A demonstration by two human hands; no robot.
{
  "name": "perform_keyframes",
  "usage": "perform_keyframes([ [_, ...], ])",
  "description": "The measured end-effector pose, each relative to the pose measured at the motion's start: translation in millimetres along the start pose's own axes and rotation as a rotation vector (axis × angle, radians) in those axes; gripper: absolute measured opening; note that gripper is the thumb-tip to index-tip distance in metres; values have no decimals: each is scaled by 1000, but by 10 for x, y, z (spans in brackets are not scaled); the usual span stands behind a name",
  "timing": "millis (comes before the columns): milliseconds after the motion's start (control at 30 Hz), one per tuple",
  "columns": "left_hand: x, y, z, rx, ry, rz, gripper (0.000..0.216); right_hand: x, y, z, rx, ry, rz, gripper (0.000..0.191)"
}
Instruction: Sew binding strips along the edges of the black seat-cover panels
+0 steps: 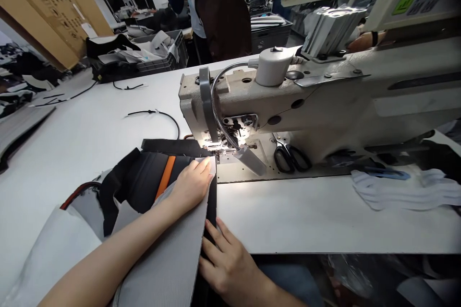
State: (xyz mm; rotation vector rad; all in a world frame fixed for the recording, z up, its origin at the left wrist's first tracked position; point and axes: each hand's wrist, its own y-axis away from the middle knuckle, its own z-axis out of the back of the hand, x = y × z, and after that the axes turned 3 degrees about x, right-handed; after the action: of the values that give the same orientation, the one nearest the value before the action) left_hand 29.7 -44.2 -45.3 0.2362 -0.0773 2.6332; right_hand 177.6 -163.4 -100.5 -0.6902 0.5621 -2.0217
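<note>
A grey ribbed fabric panel lies over a black piece with an orange stripe, both leading up to the needle area of a beige industrial sewing machine. My left hand rests flat on the grey fabric just in front of the presser foot, fingers together and curled slightly over the fabric's edge. At the table's front edge my right hand pinches the near edge of the grey and black layers.
Black scissors lie on the machine bed. White cloth is at the right. Black cords lie on the white table. A crate of fabric pieces, cardboard boxes and a standing person are beyond.
</note>
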Motion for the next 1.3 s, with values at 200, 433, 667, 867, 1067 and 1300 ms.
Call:
perform_keyframes([
  [200,9,-42,12,17,60,-33,43,-47,-10,25,-5,2,5,26],
  [433,15,-52,-9,40,113,-6,43,-95,-20,59,37,5,19,26],
  [667,31,-107,3,73,108,-15,43,-143,-30,85,70,-2,44,24],
  [867,48,-192,-2,68,140,-65,41,-192,-60,110,69,-17,36,21],
  [1067,-75,-192,30,61,115,16,35,-180,-37,119,76,-6,15,20],
  [1300,-212,-2,32,10,24,129,40,-98,2,150,57,-11,-73,24],
])
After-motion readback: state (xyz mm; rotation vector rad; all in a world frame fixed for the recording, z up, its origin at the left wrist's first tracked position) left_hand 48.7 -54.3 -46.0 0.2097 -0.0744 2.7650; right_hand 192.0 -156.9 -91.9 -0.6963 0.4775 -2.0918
